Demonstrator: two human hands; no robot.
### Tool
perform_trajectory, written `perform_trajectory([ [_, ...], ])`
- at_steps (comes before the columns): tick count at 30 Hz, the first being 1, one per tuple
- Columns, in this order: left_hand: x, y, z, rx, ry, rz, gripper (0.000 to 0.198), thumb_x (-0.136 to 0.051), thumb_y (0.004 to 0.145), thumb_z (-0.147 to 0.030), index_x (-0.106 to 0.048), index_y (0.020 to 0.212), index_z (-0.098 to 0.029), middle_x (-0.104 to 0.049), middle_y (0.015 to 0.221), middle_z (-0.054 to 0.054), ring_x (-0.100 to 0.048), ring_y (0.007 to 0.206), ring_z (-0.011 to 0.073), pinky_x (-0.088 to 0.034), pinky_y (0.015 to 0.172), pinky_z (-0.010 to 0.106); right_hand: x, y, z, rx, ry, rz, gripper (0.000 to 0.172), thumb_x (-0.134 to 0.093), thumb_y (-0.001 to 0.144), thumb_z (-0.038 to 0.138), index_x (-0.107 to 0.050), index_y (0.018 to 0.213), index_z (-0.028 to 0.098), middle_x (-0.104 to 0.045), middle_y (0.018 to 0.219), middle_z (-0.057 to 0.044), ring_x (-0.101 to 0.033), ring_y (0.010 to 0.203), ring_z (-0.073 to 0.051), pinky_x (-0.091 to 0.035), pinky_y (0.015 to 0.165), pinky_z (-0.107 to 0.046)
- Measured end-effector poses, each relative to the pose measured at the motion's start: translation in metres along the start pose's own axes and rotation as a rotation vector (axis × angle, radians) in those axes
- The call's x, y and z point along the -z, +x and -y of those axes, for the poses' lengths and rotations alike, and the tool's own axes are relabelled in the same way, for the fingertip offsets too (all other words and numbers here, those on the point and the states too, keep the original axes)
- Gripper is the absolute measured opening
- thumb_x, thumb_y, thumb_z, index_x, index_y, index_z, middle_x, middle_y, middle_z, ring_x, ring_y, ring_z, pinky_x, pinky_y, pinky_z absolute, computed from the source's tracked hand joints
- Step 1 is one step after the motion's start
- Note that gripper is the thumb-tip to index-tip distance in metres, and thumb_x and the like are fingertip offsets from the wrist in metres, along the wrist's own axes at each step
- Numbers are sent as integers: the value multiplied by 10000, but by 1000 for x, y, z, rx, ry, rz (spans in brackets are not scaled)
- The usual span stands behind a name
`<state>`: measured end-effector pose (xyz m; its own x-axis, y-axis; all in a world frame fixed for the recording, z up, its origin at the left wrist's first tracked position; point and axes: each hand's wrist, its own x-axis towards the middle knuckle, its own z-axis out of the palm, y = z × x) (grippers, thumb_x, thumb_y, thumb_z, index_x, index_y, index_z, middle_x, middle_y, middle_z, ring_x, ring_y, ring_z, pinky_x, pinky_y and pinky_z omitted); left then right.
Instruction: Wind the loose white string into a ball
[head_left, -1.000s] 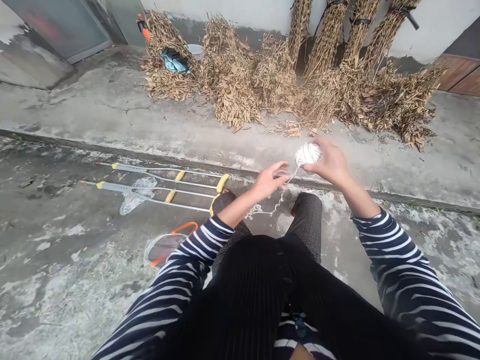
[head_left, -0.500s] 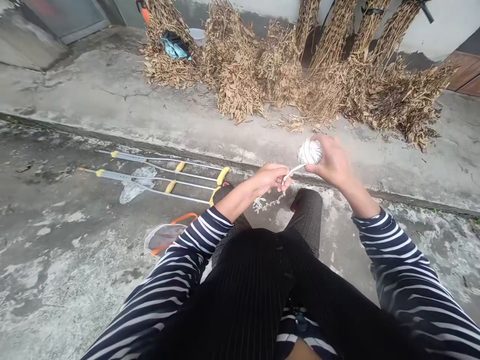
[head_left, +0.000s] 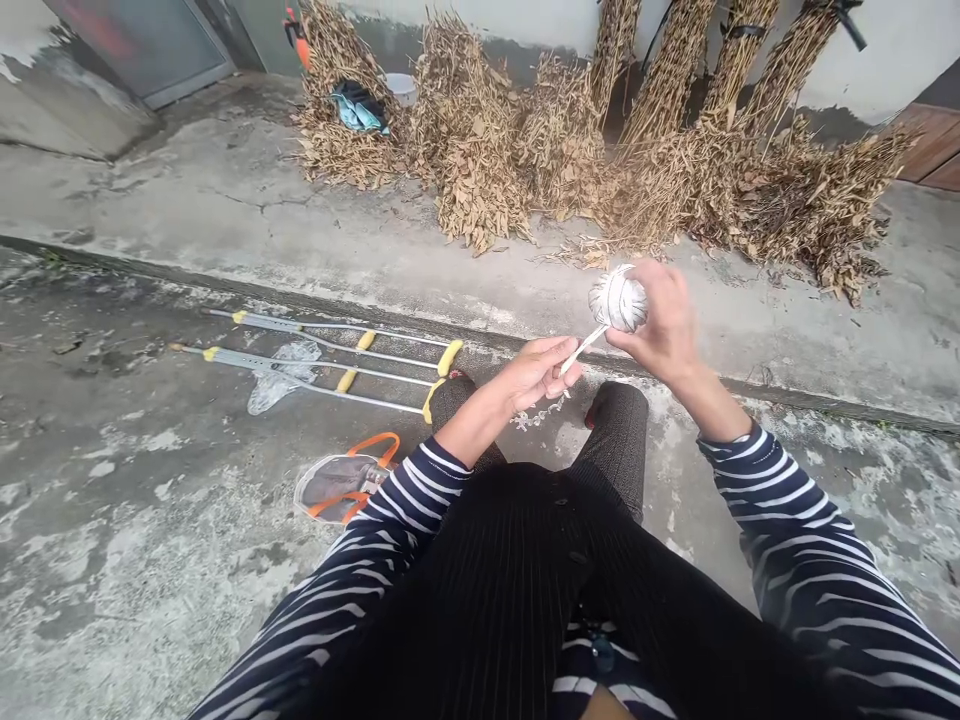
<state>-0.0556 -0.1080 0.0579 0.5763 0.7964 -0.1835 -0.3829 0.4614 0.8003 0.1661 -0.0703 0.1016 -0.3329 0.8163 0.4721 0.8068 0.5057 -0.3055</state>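
My right hand [head_left: 661, 320] is closed around the right side of a ball of white cord [head_left: 617, 298], with dark lines across its windings. From the ball a short stretch of cord [head_left: 581, 350] runs down to my left hand [head_left: 538, 372], which pinches it between thumb and fingers. Below the left hand hangs a thin, crinkled, knotted-looking tail [head_left: 538, 415] of the cord, partly hidden by that hand. Both hands are held in front of me, above the step edge.
Two crutches [head_left: 330, 365] with yellow pads lie at the left, over a clear plastic bag [head_left: 283, 375]. Closer to me is a grey bag with orange handles [head_left: 337, 485]. Dried plant bundles [head_left: 480, 150] lean on the wall beyond the concrete step [head_left: 360, 240].
The ball has turned in my right hand and shifted slightly. My left hand has tilted and less of the hanging tail shows. The whole view has moved a little.
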Motion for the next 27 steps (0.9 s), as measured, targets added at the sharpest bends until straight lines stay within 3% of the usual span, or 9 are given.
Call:
perform_trajectory([
  [4,-11,-2,4,-12,-3,2,478,-863,778,-529,-622,943,-151,-650,583,-18,-518,382,77,-337,387,180,-5,-2,0,-3,-2,-28,722,-692,861,596,-528,1466,238,-544,1536,-152,-448,1449,-414,-397,1188,-676],
  [8,-18,-5,13,-21,-44,-14,517,-870,731,-573,-607,858,-147,-746,773,74,-733,659,165,-507,502,209,-13,-1,-5,62,31,-92,685,-691,874,537,-512,1459,231,-516,1557,-159,-437,1462,-410,-369,1214,-668],
  [12,-20,-20,9,27,-17,-5,470,-852,755,-536,-598,785,-142,-740,795,94,-736,702,170,-512,506,206,-19,1,-11,96,22,-110,637,-665,903,523,-502,1447,236,-490,1580,-160,-421,1477,-407,-364,1217,-668],
  [16,-24,-41,-22,-2,-8,70,421,-823,801,-513,-599,804,-156,-738,808,109,-744,740,201,-514,471,215,-30,-2,-16,67,40,-87,587,-676,891,485,-534,1400,230,-505,1569,-161,-439,1447,-407,-414,1171,-664],
  [20,-32,-41,-70,-258,84,-90,269,-690,945,-428,-635,949,-165,-761,1010,127,-761,1035,250,-560,531,197,-45,-16,-9,-60,163,14,638,-742,781,419,-559,1358,219,-580,1484,-163,-494,1382,-404,-485,1093,-618],
  [24,-37,-17,-110,-473,210,-209,230,-499,1058,-282,-662,1171,-164,-726,1266,98,-662,1333,263,-630,735,216,-52,-29,10,-228,387,122,695,-759,653,351,-568,1306,210,-626,1401,-142,-563,1288,-376,-488,1087,-561],
  [27,-29,16,-128,-515,316,-247,291,-437,1088,-257,-657,1238,-137,-716,1273,93,-630,1386,281,-630,853,255,-51,-33,22,-263,639,203,697,-792,625,367,-561,1264,211,-626,1364,-118,-595,1259,-331,-450,1150,-506],
])
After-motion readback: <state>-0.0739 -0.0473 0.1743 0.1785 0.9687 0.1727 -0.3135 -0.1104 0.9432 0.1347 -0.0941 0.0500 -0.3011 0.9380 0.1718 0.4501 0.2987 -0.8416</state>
